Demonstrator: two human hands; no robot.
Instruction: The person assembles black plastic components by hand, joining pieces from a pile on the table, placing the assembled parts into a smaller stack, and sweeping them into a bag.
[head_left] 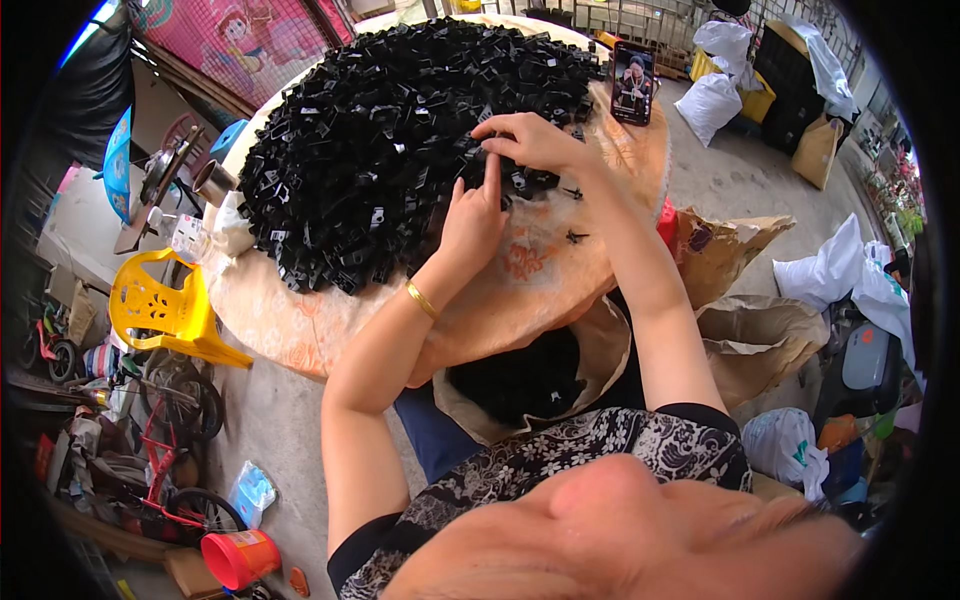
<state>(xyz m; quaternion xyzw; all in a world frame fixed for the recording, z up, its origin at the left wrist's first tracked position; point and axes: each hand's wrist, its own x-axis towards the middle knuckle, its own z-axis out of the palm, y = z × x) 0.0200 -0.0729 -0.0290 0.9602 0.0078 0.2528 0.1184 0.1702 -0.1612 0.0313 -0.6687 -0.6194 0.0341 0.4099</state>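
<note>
A large heap of small black plastic parts (370, 150) covers most of a round table with a patterned, peach-coloured cover (470, 315). My hands meet at the heap's near right side. My left hand (473, 222), with a gold bangle on the wrist, has its index finger stretched toward my right fingertips and its thumb bent apart from it. My right hand (535, 142) comes in from the right, fingers curved and thumb near the left index tip. Both hands look closed around something small, lost against the black heap. A few loose black pieces (575, 238) lie on the cover beside my right forearm.
An open sack (608, 350) with black parts inside stands below the table's near edge. A phone (632, 85) leans upright at the far right of the table. Paper sacks (765, 325) stand right. A yellow chair (165, 300), a red bicycle (158, 455) and a red bucket (240, 560) are left.
</note>
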